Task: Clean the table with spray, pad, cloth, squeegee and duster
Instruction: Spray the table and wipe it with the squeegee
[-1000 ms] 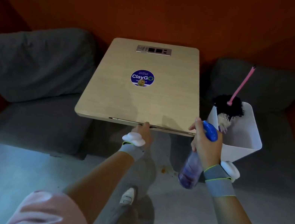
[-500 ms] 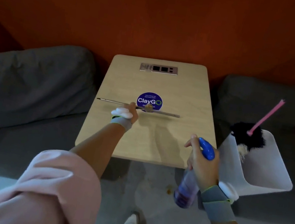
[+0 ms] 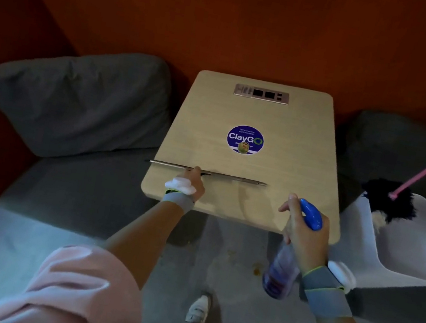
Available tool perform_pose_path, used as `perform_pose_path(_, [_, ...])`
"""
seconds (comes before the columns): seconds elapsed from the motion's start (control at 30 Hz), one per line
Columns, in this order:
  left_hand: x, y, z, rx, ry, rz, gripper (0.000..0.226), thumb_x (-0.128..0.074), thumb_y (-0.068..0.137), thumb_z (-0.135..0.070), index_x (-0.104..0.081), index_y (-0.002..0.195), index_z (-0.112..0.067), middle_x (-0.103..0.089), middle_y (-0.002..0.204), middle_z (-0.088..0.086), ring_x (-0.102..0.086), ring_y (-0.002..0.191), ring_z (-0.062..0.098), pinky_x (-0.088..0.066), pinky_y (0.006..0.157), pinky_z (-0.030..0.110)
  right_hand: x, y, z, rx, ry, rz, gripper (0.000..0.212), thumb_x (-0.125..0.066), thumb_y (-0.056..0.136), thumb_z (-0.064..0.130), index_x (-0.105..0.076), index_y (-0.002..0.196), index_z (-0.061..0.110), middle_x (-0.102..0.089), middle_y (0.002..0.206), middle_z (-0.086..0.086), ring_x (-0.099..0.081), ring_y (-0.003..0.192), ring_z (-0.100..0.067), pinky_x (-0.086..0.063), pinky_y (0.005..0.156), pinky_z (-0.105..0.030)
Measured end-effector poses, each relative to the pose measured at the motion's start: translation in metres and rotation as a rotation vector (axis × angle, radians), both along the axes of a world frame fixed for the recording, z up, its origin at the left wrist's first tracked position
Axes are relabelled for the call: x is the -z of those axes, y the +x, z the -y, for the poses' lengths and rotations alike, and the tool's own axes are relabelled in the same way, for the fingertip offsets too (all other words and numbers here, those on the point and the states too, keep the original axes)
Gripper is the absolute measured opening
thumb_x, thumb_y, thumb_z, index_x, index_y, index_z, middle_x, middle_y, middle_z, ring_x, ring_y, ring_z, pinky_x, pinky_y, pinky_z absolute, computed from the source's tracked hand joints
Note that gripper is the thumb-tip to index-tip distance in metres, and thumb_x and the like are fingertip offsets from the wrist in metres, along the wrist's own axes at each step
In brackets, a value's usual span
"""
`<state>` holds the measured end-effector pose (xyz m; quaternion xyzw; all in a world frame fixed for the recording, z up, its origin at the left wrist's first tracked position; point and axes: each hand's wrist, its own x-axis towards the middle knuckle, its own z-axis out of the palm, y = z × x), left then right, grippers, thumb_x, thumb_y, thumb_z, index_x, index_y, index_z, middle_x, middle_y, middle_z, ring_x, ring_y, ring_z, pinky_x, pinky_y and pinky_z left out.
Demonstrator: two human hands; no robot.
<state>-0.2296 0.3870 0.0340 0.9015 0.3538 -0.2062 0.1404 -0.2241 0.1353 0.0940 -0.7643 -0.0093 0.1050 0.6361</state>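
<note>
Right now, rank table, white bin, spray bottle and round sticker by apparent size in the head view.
1. table
2. white bin
3. spray bottle, helped by nearness to the camera
4. round sticker

One desk [image 3: 296,136] carries one squeegee [image 3: 231,177] and one round sticker [image 3: 245,139]. Two hands show, the left hand [image 3: 190,184] and the right hand [image 3: 304,234], with one spray bottle [image 3: 281,273]. Nearby are one white bin [image 3: 417,254], one duster [image 3: 387,198] and two grey cushions [image 3: 74,100] [image 3: 398,137].

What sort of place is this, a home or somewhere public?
Probably a public seating booth, perhaps a café or shared pantry: a small table with a built-in metal panel, a ClayGo sticker, and grey cushioned benches against orange walls.
</note>
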Motion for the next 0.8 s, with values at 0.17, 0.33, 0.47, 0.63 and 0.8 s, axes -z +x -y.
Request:
perform_pose_path(0.17, [-0.001,-0.040,0.024,-0.178,0.040,-0.005,0.032,-0.048,0.091,-0.026,-0.046,0.123,-0.023,-0.056,0.123,0.003,-0.057,0.109,0.029,-0.036,0.077,0.035,-0.003,-0.024,0.030,0.001,0.027,-0.008,0.041,-0.056,0.096,0.031,-0.059,0.075,-0.004,-0.033,0.044,-0.009,-0.032,0.039,-0.017,-0.031,0.043,-0.026])
perform_pose_path(0.33, [-0.017,-0.062,0.068,-0.352,-0.008,-0.003,0.033,-0.047,0.095,-0.027,-0.047,0.127,-0.019,-0.053,0.130,0.006,-0.052,0.118,0.028,-0.036,0.083,0.034,-0.004,-0.040,0.057,0.007,0.033,-0.018,0.042,-0.057,0.095,0.031,-0.056,0.072,-0.003,-0.029,0.040,-0.004,-0.029,0.036,-0.017,-0.028,0.045,-0.027])
perform_pose_path(0.47, [-0.023,-0.072,0.113,-0.438,-0.222,0.077,0.020,-0.053,0.087,-0.035,-0.064,0.092,-0.020,-0.065,0.100,0.007,-0.061,0.092,0.020,-0.045,0.075,0.024,-0.008,-0.050,0.081,0.016,0.028,-0.010,0.041,-0.058,0.095,0.033,-0.057,0.069,0.000,-0.030,0.039,-0.002,-0.029,0.037,-0.017,-0.029,0.046,-0.029])
perform_pose_path(0.63, [0.026,-0.079,0.188,-0.451,-0.417,0.028,0.035,-0.059,0.077,-0.051,-0.072,0.086,-0.020,-0.069,0.084,-0.002,-0.066,0.071,0.013,-0.050,0.059,0.019,-0.009,-0.058,0.119,0.048,0.058,-0.009,0.044,-0.058,0.096,0.033,-0.059,0.074,-0.005,-0.033,0.040,-0.003,-0.031,0.035,-0.016,-0.030,0.045,-0.029])
perform_pose_path(0.8, [0.027,-0.074,0.214,-0.417,-0.411,-0.069,0.025,-0.058,0.079,-0.042,-0.067,0.072,-0.019,-0.071,0.085,-0.003,-0.066,0.077,0.014,-0.047,0.072,0.019,-0.007,-0.063,0.143,0.094,0.045,-0.018,0.042,-0.059,0.095,0.034,-0.060,0.076,-0.003,-0.034,0.044,-0.009,-0.032,0.035,-0.015,-0.031,0.042,-0.026])
